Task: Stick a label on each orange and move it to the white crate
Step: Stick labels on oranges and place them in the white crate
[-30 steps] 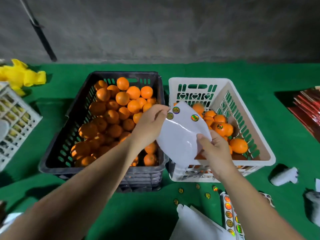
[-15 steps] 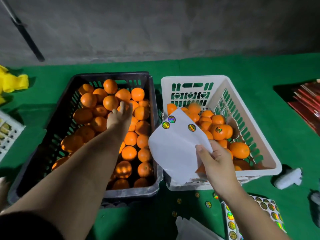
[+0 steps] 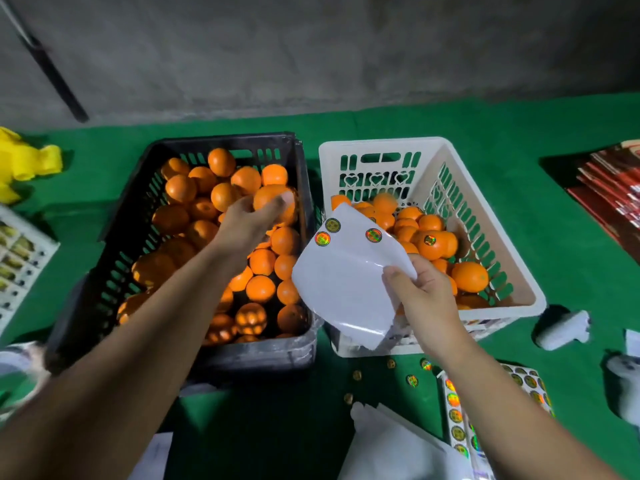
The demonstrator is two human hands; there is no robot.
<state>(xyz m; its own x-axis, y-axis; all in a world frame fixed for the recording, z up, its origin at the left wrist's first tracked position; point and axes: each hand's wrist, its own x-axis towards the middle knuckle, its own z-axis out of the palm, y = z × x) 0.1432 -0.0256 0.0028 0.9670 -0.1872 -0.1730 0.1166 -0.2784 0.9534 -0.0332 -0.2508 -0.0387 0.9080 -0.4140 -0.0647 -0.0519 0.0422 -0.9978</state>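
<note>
My left hand point(image 3: 247, 221) grips an orange point(image 3: 272, 200) above the right side of the black crate point(image 3: 138, 188), which is full of oranges. My right hand point(image 3: 420, 299) pinches a white label sheet point(image 3: 343, 275) over the near-left corner of the white crate point(image 3: 491, 216). Three round shiny labels point(image 3: 373, 235) remain near the sheet's top edge. The white crate holds several oranges, and one of them point(image 3: 433, 242) shows a label.
Both crates stand on a green cloth. Loose labels point(image 3: 412, 380), another label sheet point(image 3: 460, 424) and white backing papers point(image 3: 391, 441) lie near me. White wads point(image 3: 562, 329) lie at the right, red packets point(image 3: 613, 188) far right, a yellow object point(image 3: 24, 164) and a white tray point(image 3: 17, 251) at the left.
My left hand left the label sheet, reached into the black crate and lifted an orange toward the crate's right side. My right hand kept holding the sheet.
</note>
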